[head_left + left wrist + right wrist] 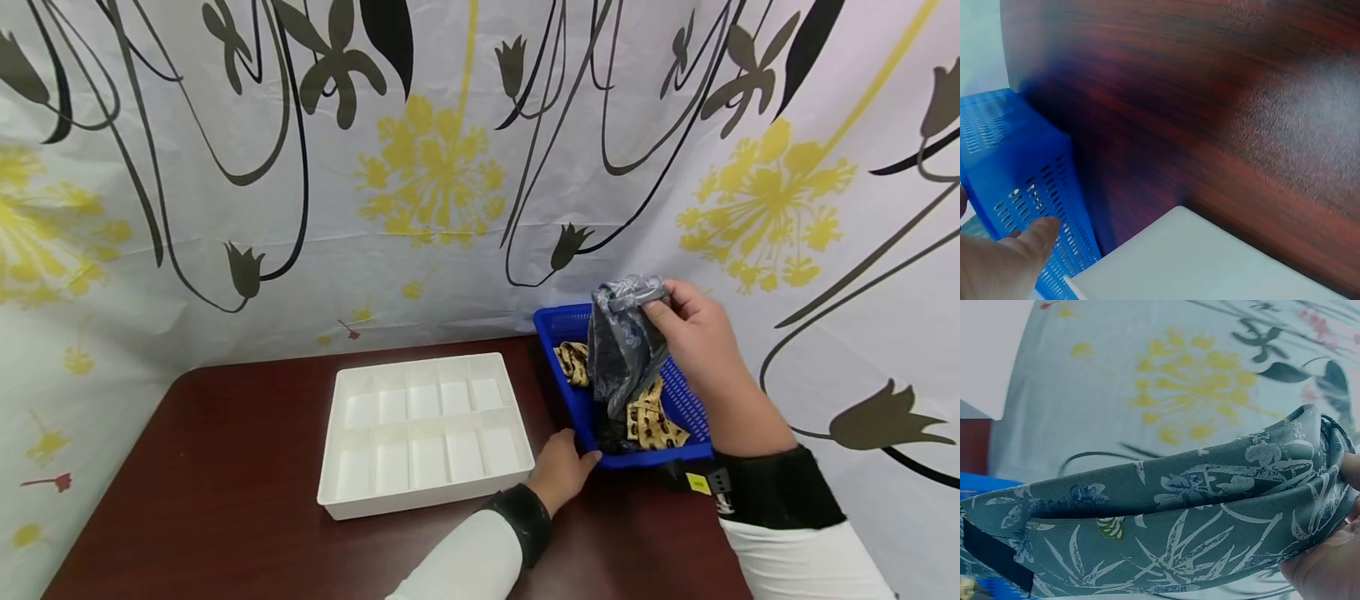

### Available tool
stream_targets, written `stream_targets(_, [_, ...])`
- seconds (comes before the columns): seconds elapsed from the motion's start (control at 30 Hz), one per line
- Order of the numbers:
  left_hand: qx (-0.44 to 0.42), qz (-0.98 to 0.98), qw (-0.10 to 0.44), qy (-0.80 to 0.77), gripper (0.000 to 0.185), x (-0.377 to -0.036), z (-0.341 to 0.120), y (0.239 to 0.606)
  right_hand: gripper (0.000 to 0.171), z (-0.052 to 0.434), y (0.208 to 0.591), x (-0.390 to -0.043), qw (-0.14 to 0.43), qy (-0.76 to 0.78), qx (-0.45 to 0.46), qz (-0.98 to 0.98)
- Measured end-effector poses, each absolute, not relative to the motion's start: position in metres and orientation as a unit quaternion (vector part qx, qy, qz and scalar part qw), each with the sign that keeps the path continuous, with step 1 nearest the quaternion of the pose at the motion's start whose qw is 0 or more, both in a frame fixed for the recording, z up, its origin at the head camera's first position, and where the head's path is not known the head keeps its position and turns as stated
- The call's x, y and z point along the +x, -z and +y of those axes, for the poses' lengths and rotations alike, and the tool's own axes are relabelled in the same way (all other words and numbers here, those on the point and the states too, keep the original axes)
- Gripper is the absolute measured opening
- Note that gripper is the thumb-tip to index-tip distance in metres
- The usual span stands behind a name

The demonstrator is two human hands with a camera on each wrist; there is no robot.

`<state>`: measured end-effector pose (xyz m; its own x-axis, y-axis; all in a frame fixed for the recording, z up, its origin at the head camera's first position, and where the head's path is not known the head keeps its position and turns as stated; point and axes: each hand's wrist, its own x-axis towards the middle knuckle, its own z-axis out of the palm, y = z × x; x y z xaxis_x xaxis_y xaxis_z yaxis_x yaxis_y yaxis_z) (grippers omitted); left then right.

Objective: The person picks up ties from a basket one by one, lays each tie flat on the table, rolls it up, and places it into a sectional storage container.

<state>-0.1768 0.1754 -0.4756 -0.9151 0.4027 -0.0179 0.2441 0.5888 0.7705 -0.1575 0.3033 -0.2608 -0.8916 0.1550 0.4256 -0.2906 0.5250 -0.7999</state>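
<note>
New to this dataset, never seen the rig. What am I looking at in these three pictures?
No machine here: a person works with bare hands, wearing three cameras. The wide picture comes from the head, looking down at a dark wooden table. The other two come from the wrists.

On the table sit a white divided tray and a blue basket holding patterned cloths.

The left hand rests against the basket's near corner; its wrist view shows that perforated blue wall close up. The right hand pinches a grey floral cloth above the basket; its wrist view is mostly that cloth.
</note>
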Motion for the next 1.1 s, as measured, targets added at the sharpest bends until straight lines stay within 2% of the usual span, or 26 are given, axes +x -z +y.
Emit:
stream_targets(0.1, [0.17,0.876,0.091,-0.441,0.066,-0.179,0.174,0.472,0.016,0.296,0.246,-0.151,0.245,-0.532,0.075,-0.807])
stream_targets(0.17, [0.156,0.868,0.078,-0.465,0.077,-0.181,0.174,0.468,0.021,0.292,0.236,-0.146,0.252,-0.56,0.097,-0.783])
stream_targets(0.3, [0.136,0.85,0.041,-0.507,0.1,-0.186,0.172,0.458,0.02,0.286,0.22,-0.135,0.249,-0.617,0.146,-0.732])
stream_targets(0.43, [0.172,0.814,0.054,-0.552,0.107,-0.192,0.167,0.451,0.02,0.284,0.208,-0.127,0.23,-0.662,0.198,-0.685])
stream_targets(0.57, [0.254,0.787,0.081,-0.556,0.086,-0.193,0.163,0.447,0.02,0.286,0.201,-0.121,0.199,-0.707,0.255,-0.629])
stream_targets(0.67, [0.303,0.784,0.073,-0.536,0.066,-0.191,0.16,0.443,0.021,0.288,0.198,-0.115,0.174,-0.737,0.286,-0.588])
stream_targets(0.87, [0.377,0.782,0.044,-0.494,0.041,-0.186,0.156,0.429,0.028,0.293,0.191,-0.107,0.139,-0.765,0.33,-0.535])
stream_targets(1.0, [0.382,0.8,-0.007,-0.462,0.015,-0.183,0.146,0.418,0.03,0.297,0.189,-0.104,0.143,-0.764,0.333,-0.534])
stream_targets(1.1, [0.352,0.816,-0.055,-0.455,0.013,-0.185,0.129,0.412,0.031,0.301,0.189,-0.101,0.12,-0.772,0.34,-0.524])
